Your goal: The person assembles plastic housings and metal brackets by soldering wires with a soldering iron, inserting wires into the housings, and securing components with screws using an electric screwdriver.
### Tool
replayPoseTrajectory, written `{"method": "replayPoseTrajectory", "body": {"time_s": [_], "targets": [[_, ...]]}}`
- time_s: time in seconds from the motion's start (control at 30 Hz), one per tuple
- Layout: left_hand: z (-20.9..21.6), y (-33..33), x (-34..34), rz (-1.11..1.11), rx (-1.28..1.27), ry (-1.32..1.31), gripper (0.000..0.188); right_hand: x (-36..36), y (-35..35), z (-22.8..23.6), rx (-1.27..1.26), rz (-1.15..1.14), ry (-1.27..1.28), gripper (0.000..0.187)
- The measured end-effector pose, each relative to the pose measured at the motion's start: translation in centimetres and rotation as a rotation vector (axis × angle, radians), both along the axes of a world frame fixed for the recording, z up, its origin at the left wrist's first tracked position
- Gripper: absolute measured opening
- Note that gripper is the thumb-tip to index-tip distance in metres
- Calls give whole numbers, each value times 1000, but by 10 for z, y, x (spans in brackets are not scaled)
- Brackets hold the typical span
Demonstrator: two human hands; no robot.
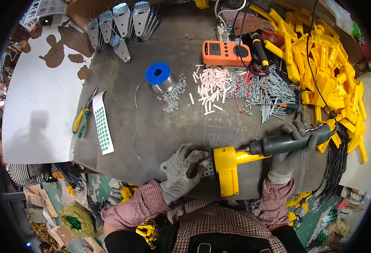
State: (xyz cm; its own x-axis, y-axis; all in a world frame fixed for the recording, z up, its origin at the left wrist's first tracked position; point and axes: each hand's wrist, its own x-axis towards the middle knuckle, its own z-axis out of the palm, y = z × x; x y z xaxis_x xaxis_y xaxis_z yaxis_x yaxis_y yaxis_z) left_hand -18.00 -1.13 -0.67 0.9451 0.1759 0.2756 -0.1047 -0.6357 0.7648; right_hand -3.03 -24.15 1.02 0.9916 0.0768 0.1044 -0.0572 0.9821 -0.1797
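An assembly workshop, as the grey workbench (114, 84) before us shows: electric screwdriver (284, 145), orange digital multimeter (226, 53), spool of solder-like wire (158, 76), combination-style pliers (82, 120), loose screws (274, 89) and heaped yellow plastic parts (326, 63).

Left hand (184, 170), right hand (294, 145) — gloved, apart.
Left: six o'clock in view, fingers curled toward thumb; right: just past three o'clock — fingers wrapped.
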Motion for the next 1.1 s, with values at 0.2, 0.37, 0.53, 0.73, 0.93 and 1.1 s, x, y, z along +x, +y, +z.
{"method": "replayPoseTrajectory", "body": {"time_s": [0.2, 0.37, 0.53, 0.73, 0.93, 1.1], "targets": [[4, 4, 2, -43, -23, 26, 20, -1, 0, -3, -23, 9, 12, 32], [3, 5, 3, -84, -33, 24, 26, 0, -1, -2, -3, 10, 14, 33], [0, 8, 5, -84, -13, -3, 27, 1, 1, -3, -18, 1, 7, 33], [-2, 11, 7, -108, -71, -64, 25, 1, 3, -4, 3, 34, -39, 36], [3, 8, 5, -82, 88, -48, 28, 1, 3, 4, 17, 66, 48, 35], [24, 68, 47, 146, 97, 50, 15, -4, -19, -5, -163, -120, -46, 42]]}}
